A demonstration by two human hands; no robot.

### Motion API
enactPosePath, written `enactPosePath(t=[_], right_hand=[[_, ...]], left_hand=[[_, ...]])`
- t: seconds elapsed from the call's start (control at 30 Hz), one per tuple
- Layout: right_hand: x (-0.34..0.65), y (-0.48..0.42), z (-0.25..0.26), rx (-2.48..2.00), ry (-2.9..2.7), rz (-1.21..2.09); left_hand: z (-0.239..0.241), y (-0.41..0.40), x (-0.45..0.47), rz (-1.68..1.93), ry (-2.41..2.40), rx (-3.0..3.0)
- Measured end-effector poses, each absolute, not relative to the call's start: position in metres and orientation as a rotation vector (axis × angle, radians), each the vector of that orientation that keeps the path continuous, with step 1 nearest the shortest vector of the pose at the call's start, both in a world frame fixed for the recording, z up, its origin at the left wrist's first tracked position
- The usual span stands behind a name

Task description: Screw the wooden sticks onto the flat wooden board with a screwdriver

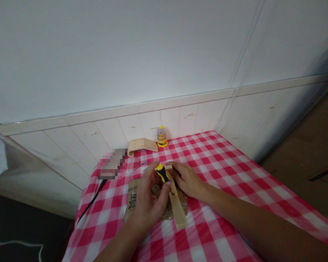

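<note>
"What's in the left hand (149,199)?"
"A yellow-and-black screwdriver (162,172), thumb and fingers closed around it, tilted over a narrow wooden piece (178,210)."
"Where's that piece?"
"Across a brown packet (132,194) on the checked cloth (207,156)."
"And the right hand (189,182)?"
"Curled against the piece's far end; I can't tell whether it grips."

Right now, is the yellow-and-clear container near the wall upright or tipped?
Upright: the container stands with its yellow base on the checked tablecloth, yellow cap topmost.
</note>
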State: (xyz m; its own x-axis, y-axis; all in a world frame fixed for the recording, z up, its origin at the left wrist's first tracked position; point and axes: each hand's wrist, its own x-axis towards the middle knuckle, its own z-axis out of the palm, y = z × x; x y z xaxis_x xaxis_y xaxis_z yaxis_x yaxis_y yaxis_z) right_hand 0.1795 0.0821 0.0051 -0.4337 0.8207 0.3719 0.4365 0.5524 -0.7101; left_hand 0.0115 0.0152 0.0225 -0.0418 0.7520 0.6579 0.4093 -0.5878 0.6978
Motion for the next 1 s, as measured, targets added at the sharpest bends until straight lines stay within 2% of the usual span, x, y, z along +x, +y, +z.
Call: enactPosePath(t=[0.53, 1.0], right_hand=[[0.180, 0.082, 0.007, -0.994, -2.062, 0.691], [0.179, 0.082, 0.011, -1.010, -2.068, 0.707]], left_hand=[[0.014, 0.020, 0.010, 1.762, 1.174, 1.995], [0.017, 0.016, 0.004, 1.617, 1.198, 1.935]])
